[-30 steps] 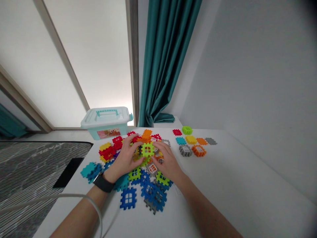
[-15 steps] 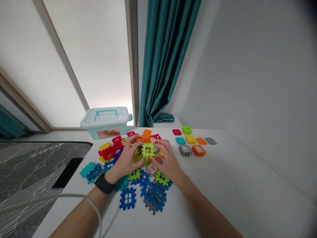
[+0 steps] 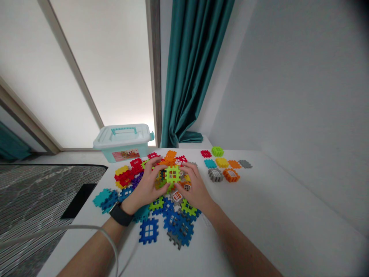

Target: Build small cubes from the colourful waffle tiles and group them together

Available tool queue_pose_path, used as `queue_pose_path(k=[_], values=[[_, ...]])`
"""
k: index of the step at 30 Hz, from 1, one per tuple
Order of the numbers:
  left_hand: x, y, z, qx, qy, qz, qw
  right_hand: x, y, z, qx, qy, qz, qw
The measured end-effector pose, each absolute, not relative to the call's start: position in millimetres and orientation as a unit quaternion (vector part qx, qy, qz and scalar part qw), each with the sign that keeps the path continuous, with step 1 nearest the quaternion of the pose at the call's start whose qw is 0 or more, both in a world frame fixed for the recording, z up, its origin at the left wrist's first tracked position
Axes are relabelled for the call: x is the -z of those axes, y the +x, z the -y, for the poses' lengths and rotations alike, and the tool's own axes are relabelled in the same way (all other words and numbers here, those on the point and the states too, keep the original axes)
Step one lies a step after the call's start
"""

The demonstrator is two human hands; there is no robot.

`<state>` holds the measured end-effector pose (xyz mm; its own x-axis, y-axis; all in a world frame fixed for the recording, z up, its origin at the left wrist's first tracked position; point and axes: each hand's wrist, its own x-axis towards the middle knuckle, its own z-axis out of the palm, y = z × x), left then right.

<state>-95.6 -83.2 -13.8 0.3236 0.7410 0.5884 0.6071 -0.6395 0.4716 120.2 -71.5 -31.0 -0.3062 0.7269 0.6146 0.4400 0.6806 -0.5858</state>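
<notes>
A lime-green window-shaped building tile (image 3: 173, 175) is held between my two hands, above a heap of notched plastic tiles. My left hand (image 3: 150, 181), with a dark watch on the wrist, curls its fingers round the tile's left side. Gripping the right side, my right hand (image 3: 192, 184) has its thumb near the lower corner. Beneath and around them lie blue tiles (image 3: 178, 227), a separate blue window tile (image 3: 149, 231), red tiles (image 3: 124, 177) and orange tiles (image 3: 170, 157). Parts of the heap are hidden behind my hands.
A lidded pale turquoise box (image 3: 123, 142) stands at the back left. Toward the back right sit single tiles and small stacks, including grey (image 3: 215, 175) and orange (image 3: 231, 175). A pale cable (image 3: 86, 227) crosses above my left forearm. A white table (image 3: 259, 215) carries everything.
</notes>
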Motion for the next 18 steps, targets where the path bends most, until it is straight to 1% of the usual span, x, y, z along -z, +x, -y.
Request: queue_pose_path(k=[13, 18], values=[[13.1, -94.6, 83.9, -0.403, 0.804, -0.426, 0.096, 31.7, 120.3, 71.6, -0.143, -0.366, 0.797, 0.459], [14.9, -94.7, 82.2, -0.408, 0.805, -0.42, 0.097, 30.3, 120.5, 72.6, -0.111, -0.355, 0.808, 0.456]])
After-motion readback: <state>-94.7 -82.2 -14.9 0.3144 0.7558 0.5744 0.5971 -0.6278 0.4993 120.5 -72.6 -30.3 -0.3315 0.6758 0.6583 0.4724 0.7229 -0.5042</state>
